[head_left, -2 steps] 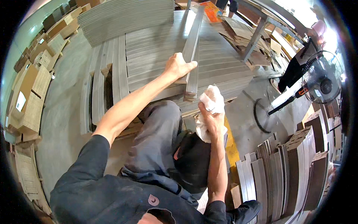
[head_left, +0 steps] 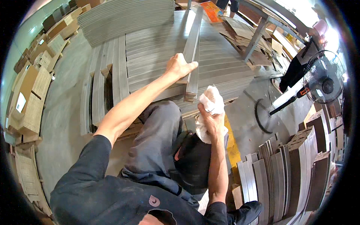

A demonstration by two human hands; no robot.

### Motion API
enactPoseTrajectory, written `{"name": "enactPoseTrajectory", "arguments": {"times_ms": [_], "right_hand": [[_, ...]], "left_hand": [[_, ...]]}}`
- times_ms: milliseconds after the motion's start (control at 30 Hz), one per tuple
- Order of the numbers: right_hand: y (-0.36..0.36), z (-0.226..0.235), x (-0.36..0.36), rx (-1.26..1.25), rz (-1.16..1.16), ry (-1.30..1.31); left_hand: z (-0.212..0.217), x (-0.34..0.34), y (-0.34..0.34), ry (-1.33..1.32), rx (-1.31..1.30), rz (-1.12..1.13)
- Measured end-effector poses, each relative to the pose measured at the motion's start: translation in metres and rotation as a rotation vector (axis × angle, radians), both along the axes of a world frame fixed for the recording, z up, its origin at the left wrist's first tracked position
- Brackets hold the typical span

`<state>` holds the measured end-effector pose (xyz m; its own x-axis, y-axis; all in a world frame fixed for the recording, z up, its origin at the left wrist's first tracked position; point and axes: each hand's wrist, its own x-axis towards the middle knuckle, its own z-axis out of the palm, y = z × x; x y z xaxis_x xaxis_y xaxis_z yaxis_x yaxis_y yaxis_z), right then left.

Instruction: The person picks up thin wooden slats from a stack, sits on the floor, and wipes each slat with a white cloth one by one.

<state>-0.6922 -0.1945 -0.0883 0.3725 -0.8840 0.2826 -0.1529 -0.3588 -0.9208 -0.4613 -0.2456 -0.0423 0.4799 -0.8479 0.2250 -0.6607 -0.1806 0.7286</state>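
Observation:
My left hand [head_left: 179, 68] is closed over a long grey metal bar [head_left: 193, 37], with the thumb on its right side near the close end. The bar lies lengthwise on top of a broad stack of grey metal strips [head_left: 157, 52] and points away from me. In my right hand [head_left: 213, 122] is a crumpled white rag [head_left: 212, 100], bunched up above the fist and hanging below it. That hand is just right of the bar's near end, over my right thigh, and the rag is apart from the bar.
Another stack of strips [head_left: 127, 20] rises at the far left. On the right stand a black fan [head_left: 324, 84] and a person [head_left: 300, 62] beside it. Upright metal pieces [head_left: 277, 180] crowd the lower right. Cardboard-coloured boxes [head_left: 33, 93] line the left side. A metal-legged table [head_left: 258, 37] stands behind.
My right hand with the rag has shifted very slightly to the left. The left hand and the bar look the same.

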Motion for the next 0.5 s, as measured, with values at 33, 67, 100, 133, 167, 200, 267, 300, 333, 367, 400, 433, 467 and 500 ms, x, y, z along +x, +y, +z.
{"name": "enactPoseTrajectory", "arguments": {"times_ms": [33, 67, 100, 133, 167, 200, 267, 300, 333, 367, 400, 433, 467, 500], "right_hand": [[0.006, 0.006, 0.000, 0.111, 0.013, -0.002], [0.008, 0.007, 0.002, 0.083, -0.010, 0.005], [0.009, 0.007, 0.003, 0.055, -0.032, 0.012], [0.011, 0.006, 0.001, 0.028, -0.060, 0.023], [0.011, 0.009, 0.000, 0.014, -0.052, 0.012], [0.011, 0.007, 0.000, 0.037, -0.047, -0.007], [0.009, 0.005, -0.003, 0.076, -0.037, -0.038], [0.008, 0.005, -0.004, 0.046, -0.039, -0.023], [0.009, 0.005, -0.003, 0.018, -0.034, -0.012], [0.008, 0.005, -0.003, -0.009, -0.028, -0.002], [0.008, 0.004, -0.002, 0.017, -0.008, -0.005], [0.006, 0.003, -0.003, 0.044, 0.005, -0.002], [0.005, 0.002, -0.004, 0.070, 0.018, 0.001], [0.006, 0.003, -0.005, 0.093, 0.011, 0.018]], "left_hand": [[-0.002, -0.001, -0.002, -0.003, 0.030, 0.014], [-0.005, -0.001, -0.005, 0.007, 0.042, 0.021], [-0.008, -0.001, -0.008, 0.016, 0.055, 0.028], [-0.010, -0.003, -0.011, 0.028, 0.069, 0.030], [-0.012, -0.003, -0.013, 0.016, 0.105, 0.022], [-0.013, -0.003, -0.015, 0.003, 0.142, 0.016], [-0.019, -0.006, -0.018, -0.012, 0.159, 0.003], [-0.023, -0.008, -0.018, -0.017, 0.142, -0.002], [-0.028, -0.007, -0.017, -0.026, 0.126, 0.000], [-0.033, -0.007, -0.017, -0.052, 0.091, 0.042], [-0.038, -0.008, -0.017, -0.079, 0.057, 0.084], [-0.038, -0.014, -0.017, -0.099, 0.022, 0.120], [-0.036, -0.016, -0.017, -0.084, 0.070, 0.098], [-0.033, -0.017, -0.018, -0.070, 0.119, 0.078]]}}
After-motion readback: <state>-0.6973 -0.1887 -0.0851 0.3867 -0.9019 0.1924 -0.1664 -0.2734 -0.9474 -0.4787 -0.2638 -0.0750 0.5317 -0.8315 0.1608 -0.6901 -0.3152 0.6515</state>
